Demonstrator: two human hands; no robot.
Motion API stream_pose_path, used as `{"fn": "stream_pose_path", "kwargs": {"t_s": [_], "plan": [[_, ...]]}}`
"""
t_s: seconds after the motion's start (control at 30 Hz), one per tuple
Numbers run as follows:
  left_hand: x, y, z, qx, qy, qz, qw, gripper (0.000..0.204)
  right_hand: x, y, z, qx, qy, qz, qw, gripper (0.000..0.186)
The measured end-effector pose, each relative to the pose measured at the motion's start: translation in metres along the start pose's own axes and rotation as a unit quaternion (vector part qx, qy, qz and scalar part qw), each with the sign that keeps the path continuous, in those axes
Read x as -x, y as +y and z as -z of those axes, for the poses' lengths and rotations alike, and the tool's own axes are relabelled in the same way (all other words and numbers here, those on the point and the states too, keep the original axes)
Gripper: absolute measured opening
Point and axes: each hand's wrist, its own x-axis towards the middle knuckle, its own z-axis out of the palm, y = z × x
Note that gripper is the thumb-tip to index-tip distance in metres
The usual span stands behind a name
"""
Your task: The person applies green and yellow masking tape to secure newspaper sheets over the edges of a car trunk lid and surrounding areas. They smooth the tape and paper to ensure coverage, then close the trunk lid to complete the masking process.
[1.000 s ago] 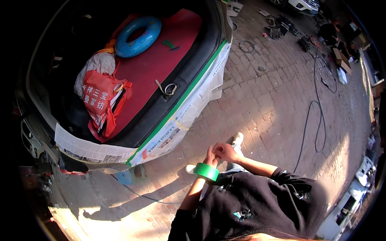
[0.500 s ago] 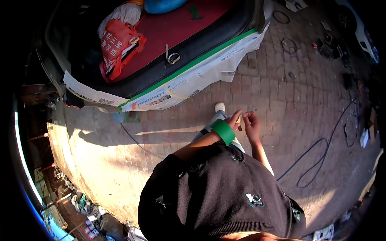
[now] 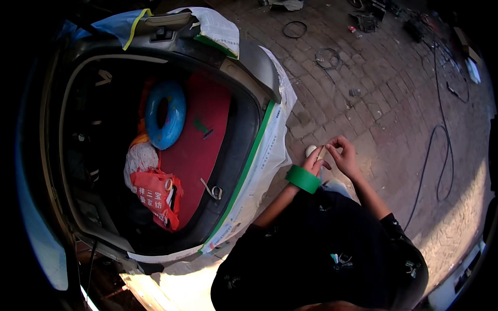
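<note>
"While the green tape roll (image 3: 303, 179) circles the wrist of the left hand (image 3: 313, 163), grips?"
"Right hand (image 3: 344, 155) pinches a tan strip (image 3: 322, 154); left, can't tell."
"Roll's place?"
"Near, right of the open trunk (image 3: 246, 150)."

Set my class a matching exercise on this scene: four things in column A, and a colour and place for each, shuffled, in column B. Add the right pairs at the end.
Column A
1. Tape roll
2. Swim ring
3. Bag
4. Paper sheeting

Column B
a. Red, inside the car
b. White with print, along the car's outer edge
c. Green, around the wrist of the left hand
d. Blue, inside the car

Right pairs: 1-c, 2-d, 3-a, 4-b
</note>
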Motion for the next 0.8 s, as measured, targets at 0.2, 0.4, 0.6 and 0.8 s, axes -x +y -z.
{"fn": "stream_pose_path", "kwargs": {"t_s": [0.2,0.4,0.6,0.8], "plan": [[-0.097,0.092,0.029,-0.046,-0.081,0.07,0.993,0.05,-0.098,-0.006,0.015,0.009,0.123,-0.018,0.992,0.01],[-0.222,0.147,0.049,-0.141,-0.191,0.025,0.971,0.05,-0.205,0.06,0.053,-0.06,0.186,-0.128,0.972,0.027],[-0.361,0.199,0.079,0.062,0.092,-0.053,0.992,0.044,-0.395,0.044,0.105,-0.073,0.084,-0.088,0.99,0.01],[-0.462,0.279,0.131,0.176,0.389,-0.123,0.896,0.042,-0.533,-0.06,0.089,-0.061,-0.271,0.093,0.956,0.039]]}}
